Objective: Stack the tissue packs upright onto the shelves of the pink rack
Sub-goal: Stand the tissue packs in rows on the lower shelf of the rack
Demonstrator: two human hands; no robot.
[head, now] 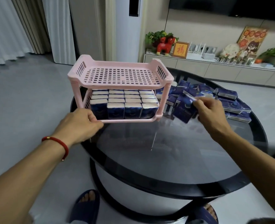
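Steadying the pink rack (pixel 119 75) with our left hand (pixel 83 122), we curl the fingers around the front left corner of its lower shelf, most likely so the light frame does not slide on the glass table (pixel 166 159) while we load it. That lower shelf looks full: tissue packs (pixel 124 102) stand upright in tight rows, white tops up, while the upper shelf carries nothing yet, so we judge the task to be about halfway done. Our right hand (pixel 212 110) is out to the right of the rack, fingers closed around a blue pack (pixel 184 110) that hangs tilted, just in front of the loose pile (pixel 227 97) lying scattered on the table's far right side. Both arms reach forward from the near edge, the left with a red bracelet (pixel 59 143) at the wrist, the right bent slightly inward toward the rack. The held pack will need turning upright before it goes onto the top shelf.
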